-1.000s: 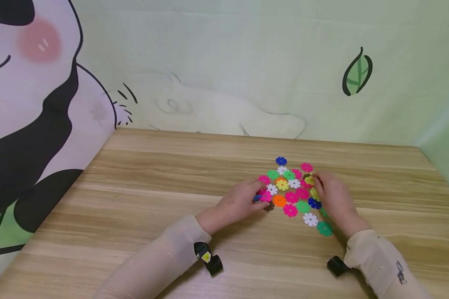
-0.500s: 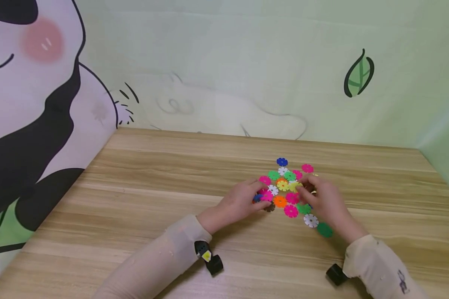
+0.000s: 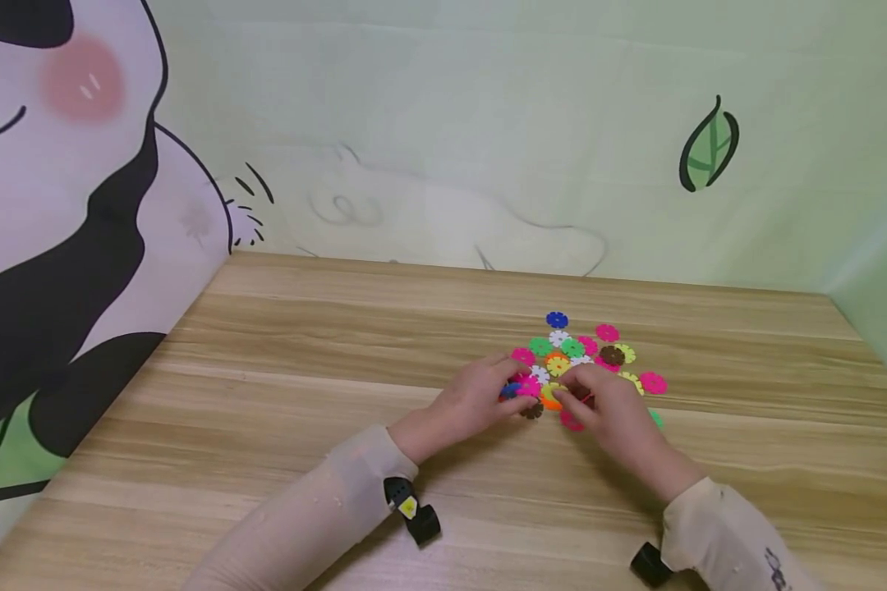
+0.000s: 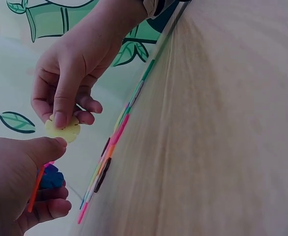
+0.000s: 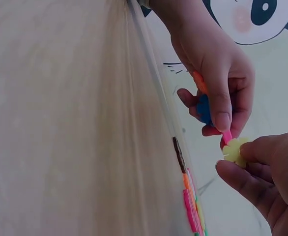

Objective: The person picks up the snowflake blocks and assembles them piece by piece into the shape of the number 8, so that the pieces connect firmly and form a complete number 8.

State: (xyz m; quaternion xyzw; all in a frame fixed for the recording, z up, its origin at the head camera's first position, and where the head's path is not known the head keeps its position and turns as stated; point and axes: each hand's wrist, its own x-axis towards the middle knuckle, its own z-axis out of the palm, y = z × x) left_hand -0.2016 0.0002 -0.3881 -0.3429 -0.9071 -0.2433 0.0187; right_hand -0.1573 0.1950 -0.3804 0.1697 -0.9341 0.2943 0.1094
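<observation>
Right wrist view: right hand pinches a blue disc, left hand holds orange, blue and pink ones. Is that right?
No: the right hand pinches a yellow disc, not a blue one, as the right wrist view shows. The left hand does hold the orange disc, blue disc and pink disc.

Over the last second the right hand's grip [image 3: 617,410] moved leftward, carrying a pinched yellow snowflake disc [image 3: 552,392] until it came right up to the pink snowflake disc [image 3: 528,386] in the left hand's grip [image 3: 469,398]. The move bared a brown snowflake disc [image 3: 612,355] and, farther right, a loose magenta disc [image 3: 654,382], while the white disc and dark green disc nearest the person passed out of sight behind the right hand.
</observation>
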